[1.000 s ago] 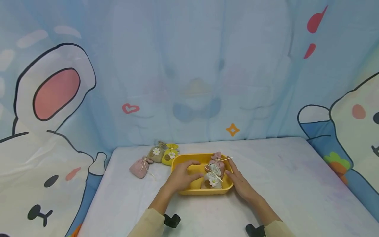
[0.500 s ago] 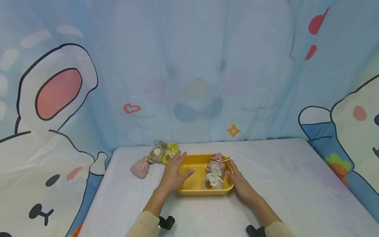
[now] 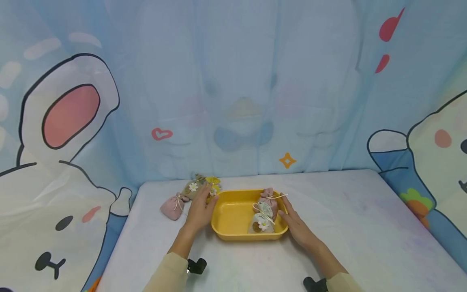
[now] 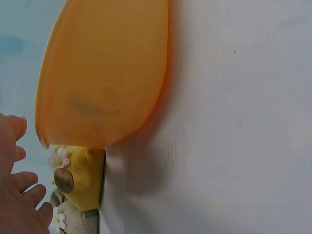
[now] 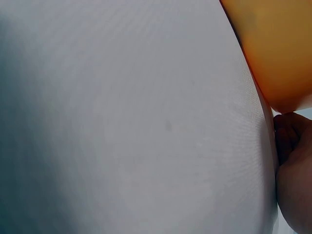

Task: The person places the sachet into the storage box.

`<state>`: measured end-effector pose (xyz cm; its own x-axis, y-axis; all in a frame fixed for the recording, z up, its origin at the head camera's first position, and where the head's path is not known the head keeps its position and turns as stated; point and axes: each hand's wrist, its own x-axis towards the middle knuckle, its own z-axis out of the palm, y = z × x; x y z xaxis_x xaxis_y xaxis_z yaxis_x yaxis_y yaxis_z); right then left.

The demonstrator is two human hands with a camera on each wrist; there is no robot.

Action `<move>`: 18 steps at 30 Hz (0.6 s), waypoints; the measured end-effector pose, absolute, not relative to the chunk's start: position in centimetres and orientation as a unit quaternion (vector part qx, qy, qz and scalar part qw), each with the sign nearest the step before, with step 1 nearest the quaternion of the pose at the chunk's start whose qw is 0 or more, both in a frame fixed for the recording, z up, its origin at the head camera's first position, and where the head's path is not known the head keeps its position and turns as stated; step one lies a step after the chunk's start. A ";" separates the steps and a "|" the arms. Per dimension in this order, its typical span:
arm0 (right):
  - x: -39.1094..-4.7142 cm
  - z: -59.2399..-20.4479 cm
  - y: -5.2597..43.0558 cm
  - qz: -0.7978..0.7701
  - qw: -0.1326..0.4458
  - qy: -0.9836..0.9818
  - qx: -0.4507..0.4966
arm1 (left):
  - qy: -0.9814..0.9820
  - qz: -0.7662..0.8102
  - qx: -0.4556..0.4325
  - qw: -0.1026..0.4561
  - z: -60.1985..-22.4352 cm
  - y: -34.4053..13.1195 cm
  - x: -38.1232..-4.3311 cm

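Observation:
My left hand [image 3: 198, 209] is just left of the yellow tray [image 3: 233, 236], its fingers extended over the small yellow drawstring pouch [image 3: 213, 181]. In the left wrist view, the left hand [image 4: 22, 190] appears apart from the yellow pouch [image 4: 85, 178] and holds nothing. A beige pouch [image 3: 189, 190] with a white flower and a pink pouch [image 3: 171, 207] lie beside it. My right hand [image 3: 300, 228] rests along the tray's right side, fingers fairly straight. Inside the tray's right end sit another pink pouch [image 3: 268, 199] and a pale pouch [image 3: 257, 228] with a white flower.
A white cloth [image 3: 339, 227] covers the table. Behind it hangs a blue printed curtain [image 3: 233, 81] with cartoon animals. The three loose pouches cluster near the table's back left, close to the tray's left wall.
My left hand has moved left, out from over the tray to the yellow pouch beside it. My right hand and the pouches in the tray have stayed in place.

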<state>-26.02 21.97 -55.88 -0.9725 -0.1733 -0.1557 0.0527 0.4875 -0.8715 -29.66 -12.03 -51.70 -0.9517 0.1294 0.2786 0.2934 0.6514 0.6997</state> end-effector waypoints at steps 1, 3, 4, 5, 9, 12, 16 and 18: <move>-26.0 -55.9 22.0 -0.505 0.111 0.855 -0.035 | -0.903 -0.401 -0.117 0.102 -51.7 -12.1 -29.7; -26.0 -55.8 22.1 -0.507 0.112 0.854 -0.036 | -0.903 -0.399 -0.116 0.104 -51.6 -12.2 -29.9; -26.0 -55.8 22.1 -0.509 0.112 0.853 -0.038 | -0.904 -0.398 -0.114 0.104 -51.6 -12.3 -30.0; -26.0 -55.9 22.1 -0.511 0.111 0.852 -0.040 | -0.905 -0.397 -0.112 0.103 -51.6 -12.3 -30.1; -26.0 -55.9 22.1 -0.513 0.107 0.851 -0.046 | -0.907 -0.392 -0.114 0.106 -51.6 -12.5 -30.8; -26.0 -55.9 22.1 -0.510 0.105 0.853 -0.045 | -0.910 -0.386 -0.112 0.103 -51.7 -12.6 -31.4; -26.0 -55.9 22.1 -0.506 0.108 0.855 -0.040 | -0.916 -0.381 -0.094 0.084 -51.7 -12.4 -32.1; -26.0 -55.9 22.1 -0.505 0.109 0.855 -0.037 | -0.919 -0.377 -0.085 0.076 -51.7 -12.2 -32.3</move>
